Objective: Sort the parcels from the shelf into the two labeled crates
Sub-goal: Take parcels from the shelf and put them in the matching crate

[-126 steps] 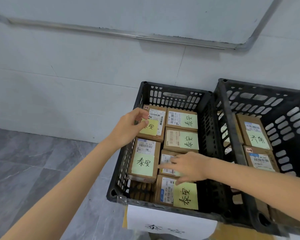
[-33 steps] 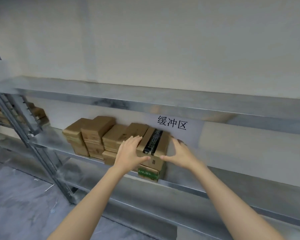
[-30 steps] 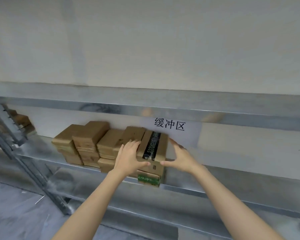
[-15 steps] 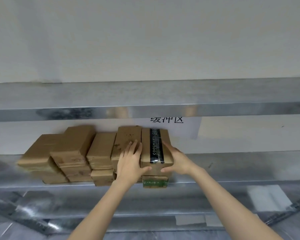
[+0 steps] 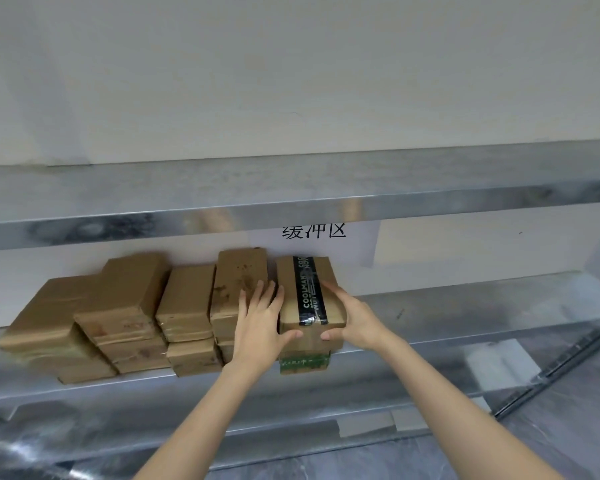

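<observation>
Nearest to me, both bare forearms reach up from the bottom edge and meet at one box. My left hand (image 5: 257,323) lies against the near-left side of the taped parcel (image 5: 309,296): its fingers run straight back along the gap between this parcel and the stack to the left, and its thumb hooks round the front face. My right hand (image 5: 355,323) mirrors it on the other side, fingers laid over the top right edge and thumb pressed on the front face. So the two hands clasp the parcel between them. It is a brown carton with a strip of black tape, printed in white, running front to back across its top.

The parcel sits on a green-printed box (image 5: 303,362) directly under the hands, and I cannot tell whether it is lifted clear or touching. Just left of my left hand stands a stack of plain brown parcels (image 5: 238,282), and more stacks (image 5: 118,299) run further left, well apart from either hand. All of them rest on the metal shelf (image 5: 465,306), which stretches away bare to the right of my right hand.

Beyond the hands, a white paper sign (image 5: 314,232) with black characters hangs on the back wall behind the taped parcel. Its top is cut off by the upper shelf (image 5: 291,199). Above that rises the pale wall (image 5: 291,81).
</observation>
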`<state>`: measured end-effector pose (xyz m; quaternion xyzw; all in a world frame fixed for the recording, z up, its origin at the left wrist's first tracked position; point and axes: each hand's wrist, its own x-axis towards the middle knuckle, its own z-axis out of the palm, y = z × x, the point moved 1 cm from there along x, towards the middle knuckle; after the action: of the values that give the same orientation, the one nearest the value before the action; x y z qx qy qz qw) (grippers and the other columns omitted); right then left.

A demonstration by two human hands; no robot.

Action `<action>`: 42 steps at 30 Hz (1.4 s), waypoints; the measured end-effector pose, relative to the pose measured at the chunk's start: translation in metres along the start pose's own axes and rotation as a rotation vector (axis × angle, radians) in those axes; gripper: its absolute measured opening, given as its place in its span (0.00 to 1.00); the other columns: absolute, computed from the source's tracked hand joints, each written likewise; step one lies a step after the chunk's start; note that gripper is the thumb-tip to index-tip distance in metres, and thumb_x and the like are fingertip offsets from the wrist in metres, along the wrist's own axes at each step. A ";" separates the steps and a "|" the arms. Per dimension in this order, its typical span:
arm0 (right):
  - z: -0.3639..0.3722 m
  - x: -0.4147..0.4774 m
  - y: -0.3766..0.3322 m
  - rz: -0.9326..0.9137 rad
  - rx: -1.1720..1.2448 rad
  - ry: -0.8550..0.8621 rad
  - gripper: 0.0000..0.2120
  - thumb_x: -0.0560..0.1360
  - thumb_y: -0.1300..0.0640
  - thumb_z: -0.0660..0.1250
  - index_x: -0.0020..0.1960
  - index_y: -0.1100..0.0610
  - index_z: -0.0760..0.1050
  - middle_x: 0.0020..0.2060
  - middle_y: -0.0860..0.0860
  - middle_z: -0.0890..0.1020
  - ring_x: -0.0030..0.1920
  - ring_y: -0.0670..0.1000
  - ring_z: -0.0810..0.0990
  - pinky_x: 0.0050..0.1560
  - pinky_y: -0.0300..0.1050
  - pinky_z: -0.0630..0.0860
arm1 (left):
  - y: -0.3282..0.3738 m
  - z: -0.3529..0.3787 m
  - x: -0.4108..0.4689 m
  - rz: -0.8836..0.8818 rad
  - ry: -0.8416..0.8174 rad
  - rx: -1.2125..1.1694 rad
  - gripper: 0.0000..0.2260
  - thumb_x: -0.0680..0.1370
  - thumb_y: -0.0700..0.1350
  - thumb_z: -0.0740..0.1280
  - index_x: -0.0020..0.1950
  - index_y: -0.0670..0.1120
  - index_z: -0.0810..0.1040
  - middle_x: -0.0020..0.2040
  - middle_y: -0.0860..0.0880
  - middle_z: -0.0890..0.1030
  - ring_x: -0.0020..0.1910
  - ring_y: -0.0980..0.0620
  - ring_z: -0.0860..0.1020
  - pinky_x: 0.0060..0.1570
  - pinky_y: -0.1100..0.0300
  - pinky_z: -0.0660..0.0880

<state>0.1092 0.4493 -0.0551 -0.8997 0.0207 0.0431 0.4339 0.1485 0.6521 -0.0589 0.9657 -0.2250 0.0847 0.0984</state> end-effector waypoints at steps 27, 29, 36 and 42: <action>-0.210 -0.225 0.084 0.064 0.279 0.451 0.58 0.65 0.51 0.82 0.79 0.46 0.43 0.72 0.44 0.67 0.64 0.33 0.69 0.63 0.30 0.66 | 0.313 -0.040 -0.007 0.076 -0.290 -1.168 0.30 0.71 0.56 0.73 0.70 0.61 0.63 0.63 0.53 0.63 0.63 0.53 0.68 0.57 0.62 0.67; -0.235 -0.260 0.101 0.132 0.298 0.565 0.59 0.65 0.47 0.81 0.80 0.49 0.41 0.74 0.50 0.65 0.70 0.44 0.67 0.70 0.42 0.65 | 0.362 -0.038 -0.014 0.114 -0.296 -1.196 0.20 0.72 0.59 0.71 0.61 0.64 0.68 0.59 0.52 0.63 0.63 0.50 0.69 0.56 0.62 0.69; -0.315 -0.394 0.158 0.283 0.220 0.802 0.35 0.69 0.37 0.73 0.71 0.49 0.67 0.61 0.49 0.70 0.67 0.48 0.70 0.69 0.49 0.69 | 0.531 -0.040 -0.055 0.269 -0.286 -1.222 0.31 0.65 0.72 0.64 0.65 0.62 0.70 0.53 0.54 0.64 0.58 0.54 0.72 0.64 0.54 0.69; -0.376 -0.519 0.196 0.383 0.276 1.022 0.41 0.67 0.30 0.67 0.72 0.53 0.63 0.65 0.48 0.72 0.62 0.46 0.73 0.53 0.37 0.71 | 0.656 -0.039 -0.093 0.427 -0.444 -1.281 0.30 0.66 0.74 0.58 0.58 0.55 0.68 0.59 0.52 0.66 0.57 0.59 0.71 0.57 0.59 0.65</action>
<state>-0.3994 0.0335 0.0749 -0.7213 0.3968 -0.3233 0.4666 -0.2340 0.1230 0.0590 0.6471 -0.4297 -0.2455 0.5800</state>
